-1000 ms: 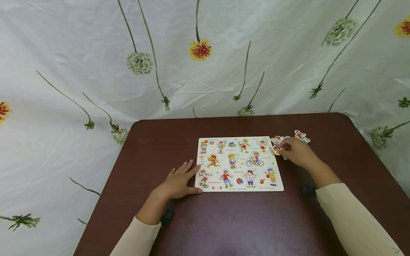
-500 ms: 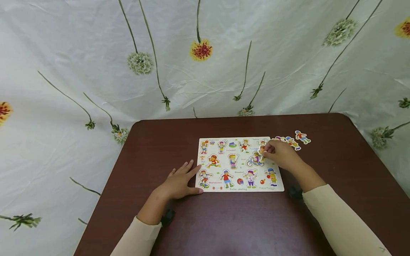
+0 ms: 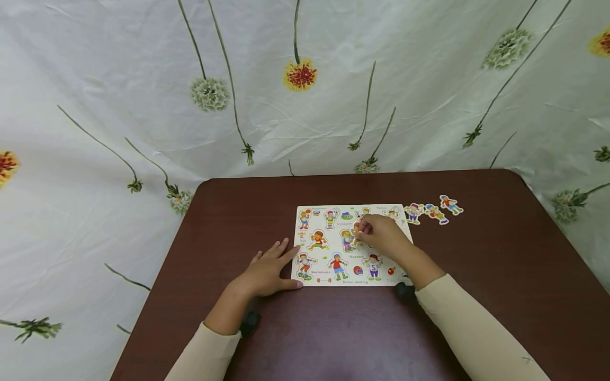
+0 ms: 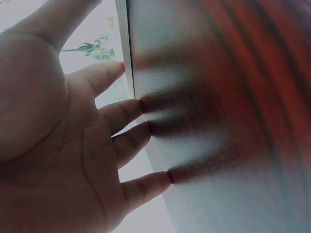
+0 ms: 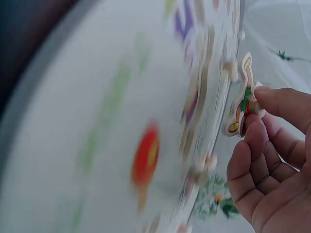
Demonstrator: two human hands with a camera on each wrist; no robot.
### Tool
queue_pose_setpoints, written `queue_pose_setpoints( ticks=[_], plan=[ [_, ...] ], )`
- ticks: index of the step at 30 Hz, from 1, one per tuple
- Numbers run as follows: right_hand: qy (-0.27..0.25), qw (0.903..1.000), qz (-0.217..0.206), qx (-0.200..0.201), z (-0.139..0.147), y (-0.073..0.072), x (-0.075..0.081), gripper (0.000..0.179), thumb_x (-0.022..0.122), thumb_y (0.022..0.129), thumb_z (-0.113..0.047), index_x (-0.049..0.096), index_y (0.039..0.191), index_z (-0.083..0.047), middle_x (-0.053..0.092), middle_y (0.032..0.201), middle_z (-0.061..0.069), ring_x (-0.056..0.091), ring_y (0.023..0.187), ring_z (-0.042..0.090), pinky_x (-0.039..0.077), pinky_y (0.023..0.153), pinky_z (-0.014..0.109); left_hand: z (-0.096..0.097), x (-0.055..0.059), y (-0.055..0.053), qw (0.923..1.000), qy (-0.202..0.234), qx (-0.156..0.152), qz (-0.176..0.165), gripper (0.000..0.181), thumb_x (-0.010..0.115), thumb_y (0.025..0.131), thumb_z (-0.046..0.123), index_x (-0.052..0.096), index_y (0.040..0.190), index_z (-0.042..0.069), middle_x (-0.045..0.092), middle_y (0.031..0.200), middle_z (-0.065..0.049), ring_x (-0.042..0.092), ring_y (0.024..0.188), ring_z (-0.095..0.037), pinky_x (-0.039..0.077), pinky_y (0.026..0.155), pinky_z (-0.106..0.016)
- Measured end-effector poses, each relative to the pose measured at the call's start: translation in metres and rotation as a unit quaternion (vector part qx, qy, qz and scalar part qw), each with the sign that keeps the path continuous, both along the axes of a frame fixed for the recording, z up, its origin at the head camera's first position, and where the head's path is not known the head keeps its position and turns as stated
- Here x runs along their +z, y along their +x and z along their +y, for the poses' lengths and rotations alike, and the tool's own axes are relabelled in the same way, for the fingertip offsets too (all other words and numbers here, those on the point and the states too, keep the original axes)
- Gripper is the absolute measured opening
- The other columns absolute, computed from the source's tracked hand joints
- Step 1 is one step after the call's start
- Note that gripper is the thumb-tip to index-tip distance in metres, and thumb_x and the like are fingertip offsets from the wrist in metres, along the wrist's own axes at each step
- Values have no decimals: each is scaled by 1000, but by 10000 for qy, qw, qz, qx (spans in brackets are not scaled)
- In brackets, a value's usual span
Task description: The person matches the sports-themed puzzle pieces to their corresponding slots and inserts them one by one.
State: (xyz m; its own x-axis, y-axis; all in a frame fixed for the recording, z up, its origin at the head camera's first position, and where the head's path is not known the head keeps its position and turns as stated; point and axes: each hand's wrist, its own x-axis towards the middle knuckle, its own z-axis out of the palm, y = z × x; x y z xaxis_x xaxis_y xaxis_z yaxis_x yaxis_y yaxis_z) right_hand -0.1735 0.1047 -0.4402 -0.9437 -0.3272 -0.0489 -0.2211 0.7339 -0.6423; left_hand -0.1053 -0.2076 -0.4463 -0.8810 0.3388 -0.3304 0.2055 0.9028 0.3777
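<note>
Pinching a little piece above a picture board

A big white flower cloth hangs behind everything. In front of it is the brown table, and the picture board lies flat on top.

The left grip holds nothing. Its fingers are spread out, and its thumb touches the board's near left corner. If it doesn't press hard enough, the board might slide when it gets a push.

The right grip has the little piece between thumb and finger. This hand hides some of the board, so the right spot may be hard to see.

Three loose pieces lie on the table by the board's right side, one of them just beside its edge. An arm swinging back that way could knock them around.

The little piece is over the middle of the board, close to the golf figure. I can't tell just how it is turned. If it goes down crooked, it may not fit. A weak pinch could let it drop.

Tiny pegs stick out of the board nearby. Bumping one might pop a figure loose.
</note>
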Motion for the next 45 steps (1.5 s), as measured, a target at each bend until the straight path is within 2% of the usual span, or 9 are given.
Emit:
queue_pose_setpoints(
  ticks=[8, 16, 21, 28, 32, 40, 45],
  plan=[
    [36, 9999, -72, 139, -36, 2, -1, 17, 73, 94, -24, 63, 87, -13, 65, 84, 0, 55, 72, 13, 45, 67, 28, -1, -1, 0, 10000, -17, 2, -37, 91, 74, 86, 56, 29, 161, 29, 16, 171, -9, 12, 159, -31, 13, 122, -68],
    [-169, 9998, -134, 57, -68, -3, -1, 19, 75, 93, -27, 63, 85, -14, 66, 80, -1, 56, 70, 12, 44, 66, 26, -1, -1, 0, 10000, 31, -8, -38, 91, 74, 86, 57, 30, 161, 29, 16, 171, -10, 13, 159, -32, 14, 121, -69],
    [-204, 9995, -221, 3, -79, -5, -5, 21, 75, 93, -29, 62, 84, -15, 64, 79, -2, 55, 69, 12, 44, 65, 25, -1, 0, 0, 10000, 51, -26, -45, 90, 73, 86, 57, 30, 161, 29, 15, 171, -10, 13, 159, -32, 14, 121, -69],
    [-335, 9990, -275, 57, -86, -6, -5, 18, 76, 92, -23, 63, 85, -12, 64, 77, 0, 54, 66, 11, 43, 62, 23, 0, 2, 0, 10000, 38, -41, 4, 89, 74, 87, 55, 32, 160, 27, 18, 170, -11, 14, 159, -33, 14, 121, -69],
    [-153, 9993, -304, 126, -91, -7, -4, 18, 75, 92, -21, 62, 84, -12, 62, 74, 0, 52, 63, 11, 41, 59, 23, 0, 2, 1, 10000, 47, -55, 52, 89, 74, 87, 54, 33, 160, 26, 20, 170, -12, 16, 158, -34, 15, 121, -69],
    [677, 9965, -239, 439, -101, -11, -6, 17, 74, 93, -17, 61, 83, -11, 59, 75, -1, 49, 67, 13, 38, 62, 23, 0, 3, 1, 10000, 58, -47, 53, 89, 74, 87, 54, 33, 160, 26, 20, 170, -12, 15, 159, -33, 15, 121, -69],
    [743, 9959, -308, 421, -103, -10, -6, 16, 73, 93, -17, 61, 84, -11, 59, 75, 0, 50, 67, 13, 38, 61, 24, 0, 3, 1, 10000, 75, -47, 29, 89, 74, 87, 54, 32, 160, 26, 19, 170, -12, 15, 159, -33, 14, 121, -69]
  ],
)
